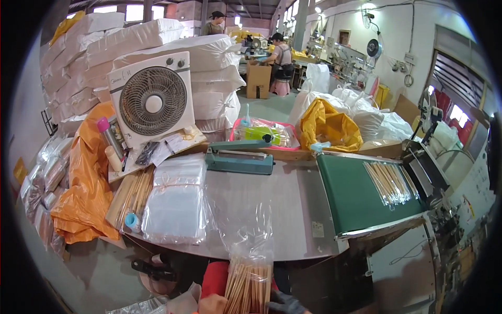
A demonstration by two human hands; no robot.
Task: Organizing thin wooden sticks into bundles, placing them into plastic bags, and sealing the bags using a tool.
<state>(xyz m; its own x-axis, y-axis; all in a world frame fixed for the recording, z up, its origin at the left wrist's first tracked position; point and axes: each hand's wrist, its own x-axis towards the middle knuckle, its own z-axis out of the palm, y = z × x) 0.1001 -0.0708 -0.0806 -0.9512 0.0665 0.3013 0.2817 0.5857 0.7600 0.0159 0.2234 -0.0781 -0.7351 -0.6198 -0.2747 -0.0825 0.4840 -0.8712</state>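
A clear plastic bag of thin wooden sticks [249, 287] is at the table's near edge, in front of my body. Its loose open end lies on the grey tabletop. My left hand [213, 304], bare and cut off by the lower edge, grips the bag's left side. On the other side, my right hand [287, 302] in a dark grey glove holds the bag with its fingers against it. Left of the bag's loose end lies a stack of clear flat plastic bags [175, 201]. Behind it stands a teal hand sealer [240, 159].
A green conveyor belt [350, 193] at the right carries a filled stick bag [389, 183]. Loose sticks [137, 193], a box fan [154, 99] and orange sheeting [86, 183] are on the left. Behind the table are a pink basket [293, 125] and yellow sack [330, 125]. Two people are farther back.
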